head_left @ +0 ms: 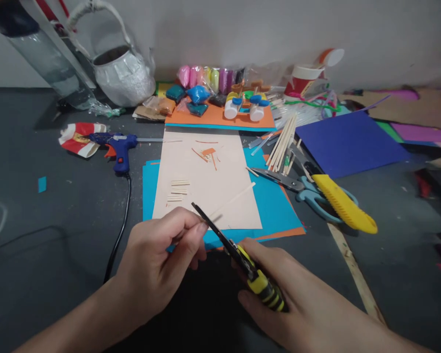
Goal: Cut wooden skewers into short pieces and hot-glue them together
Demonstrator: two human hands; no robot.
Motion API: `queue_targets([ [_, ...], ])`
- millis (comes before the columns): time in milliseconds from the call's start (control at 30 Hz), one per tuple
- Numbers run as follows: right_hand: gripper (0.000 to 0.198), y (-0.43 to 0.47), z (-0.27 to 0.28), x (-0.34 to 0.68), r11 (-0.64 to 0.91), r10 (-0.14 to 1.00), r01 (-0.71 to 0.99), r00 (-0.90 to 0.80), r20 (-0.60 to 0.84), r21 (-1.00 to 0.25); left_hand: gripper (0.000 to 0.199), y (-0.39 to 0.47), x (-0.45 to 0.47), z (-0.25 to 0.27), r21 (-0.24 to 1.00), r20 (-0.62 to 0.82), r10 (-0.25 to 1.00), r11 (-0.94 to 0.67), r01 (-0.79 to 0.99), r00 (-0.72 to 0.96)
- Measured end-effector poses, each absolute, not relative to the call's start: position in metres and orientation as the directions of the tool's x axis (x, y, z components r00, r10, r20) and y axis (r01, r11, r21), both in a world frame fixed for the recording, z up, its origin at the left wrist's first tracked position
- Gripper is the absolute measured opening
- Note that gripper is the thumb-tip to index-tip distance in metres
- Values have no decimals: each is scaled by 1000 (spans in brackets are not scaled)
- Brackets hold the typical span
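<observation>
My left hand (169,245) is closed in a pinch on a thin wooden stick (235,197), which slants up to the right over the pale paper. My right hand (279,289) is wrapped around the yellow and black handles of a pair of pliers (222,238). The dark jaws point up and left, right beside my left fingertips, and cross the stick. Whether they touch it I cannot tell. Several short cut stick pieces (179,190) lie in small rows on the pale paper (220,176), beyond my left hand.
Scissors (297,184) and a yellow cutter knife (345,203) lie right of the paper, near a bundle of sticks (283,142). A blue glue gun (121,149) rests at left. Clay packets (198,93), a silver kettle-like pot (123,73) and a water bottle (55,63) stand behind.
</observation>
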State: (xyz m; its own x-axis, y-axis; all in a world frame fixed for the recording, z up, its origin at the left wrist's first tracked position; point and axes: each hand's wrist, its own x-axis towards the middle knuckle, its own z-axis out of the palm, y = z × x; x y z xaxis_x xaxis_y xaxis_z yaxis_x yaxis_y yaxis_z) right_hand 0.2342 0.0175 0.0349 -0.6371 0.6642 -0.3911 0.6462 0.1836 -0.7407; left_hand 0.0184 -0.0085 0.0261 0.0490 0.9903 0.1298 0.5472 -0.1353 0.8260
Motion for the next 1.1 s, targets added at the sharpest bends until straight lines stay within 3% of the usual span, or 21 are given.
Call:
queue_targets([
  [167,19,16,33,234,186,689,655,-618,-379,-732,14,-12,17,24,686,223,974,-180,705,32],
  [300,16,18,34,235,172,681,671,-610,-405,-721,20,-12,18,24,601,274,960,-221,768,62],
  [800,7,16,36,234,215,654,629,-661,-368,-747,25,-11,19,27,718,214,973,-217,662,87],
  [1100,9,20,37,235,196,669,661,-630,-394,-724,21,-10,16,26,530,300,945,-276,802,128],
])
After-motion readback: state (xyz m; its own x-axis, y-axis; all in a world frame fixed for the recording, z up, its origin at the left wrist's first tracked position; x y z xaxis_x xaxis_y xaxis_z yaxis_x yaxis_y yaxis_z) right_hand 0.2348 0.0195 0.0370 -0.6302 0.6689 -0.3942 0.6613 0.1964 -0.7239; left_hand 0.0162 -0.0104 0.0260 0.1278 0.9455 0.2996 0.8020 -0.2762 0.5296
